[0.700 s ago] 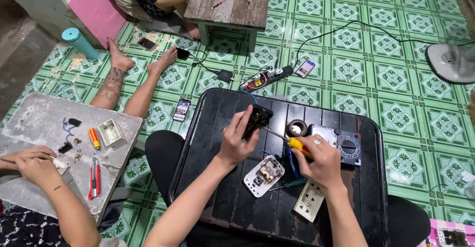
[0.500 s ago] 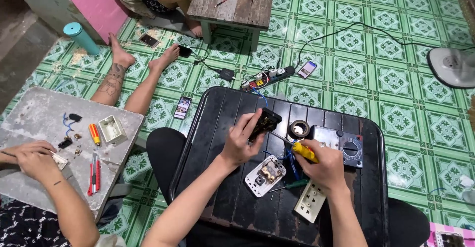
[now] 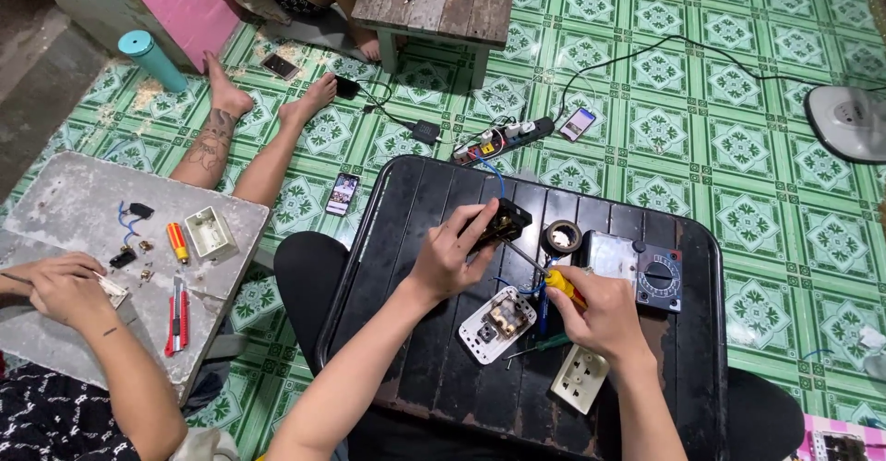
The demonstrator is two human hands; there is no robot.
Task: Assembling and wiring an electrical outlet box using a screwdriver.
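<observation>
Landmark: we take the low black slatted table (image 3: 434,332) as reference for all positions.
Left hand: our left hand (image 3: 449,256) is clenched around a small black plastic switch module (image 3: 503,224), raised just above the table's centre.
Right hand: our right hand (image 3: 604,311) grips a screwdriver with a yellow handle (image 3: 560,285); its metal shaft slants up to the module.
Module location: in the air, above the table's far half, with a blue wire (image 3: 491,173) running from it toward the far edge.
Handling: we judge the module light, rigid and smooth-sided; its plastic could crack under hard pressure. Hold it by the side walls, clear of the screw terminals.
On the table, centre: a white square socket plate with an open back (image 3: 496,325) and a green-handled tool (image 3: 544,343) beside it.
On the table, near edge: a cream double outlet (image 3: 580,378).
On the table, far right: a roll of black tape (image 3: 562,236) and a grey multimeter (image 3: 637,270).
</observation>
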